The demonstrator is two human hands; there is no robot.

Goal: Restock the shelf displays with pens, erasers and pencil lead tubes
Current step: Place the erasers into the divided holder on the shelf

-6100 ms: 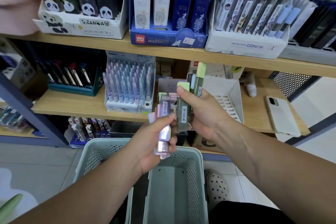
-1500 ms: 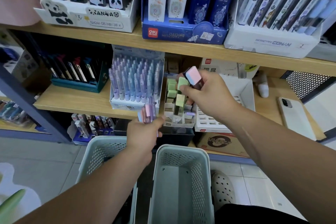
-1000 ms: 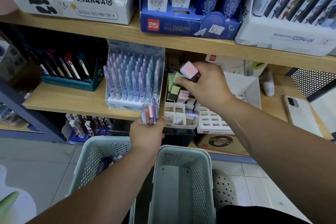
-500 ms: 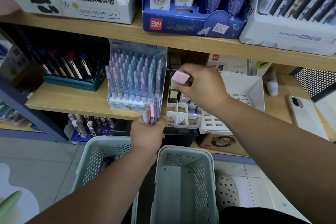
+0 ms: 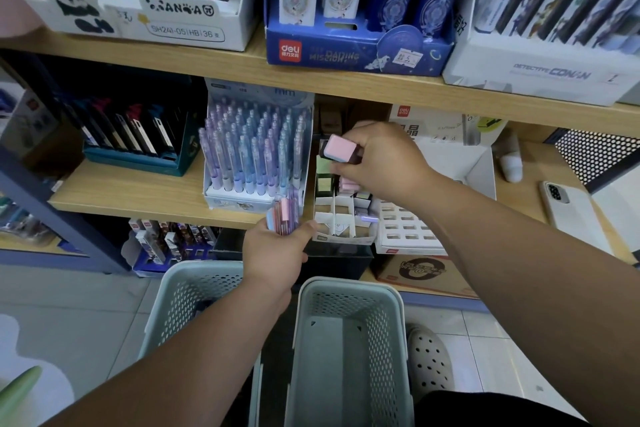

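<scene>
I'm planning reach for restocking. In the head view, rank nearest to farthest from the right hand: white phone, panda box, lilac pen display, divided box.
From the right hand:
1. divided box, directly under it.
2. lilac pen display, to its left.
3. white phone, right end of the same shelf.
4. panda box, upper shelf, far left.

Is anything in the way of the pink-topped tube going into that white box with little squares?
Nothing visible. The right hand holds the pink-topped lead tube right above the white divided cardboard box; its front squares are open, though green-topped tubes fill some back ones.
</scene>
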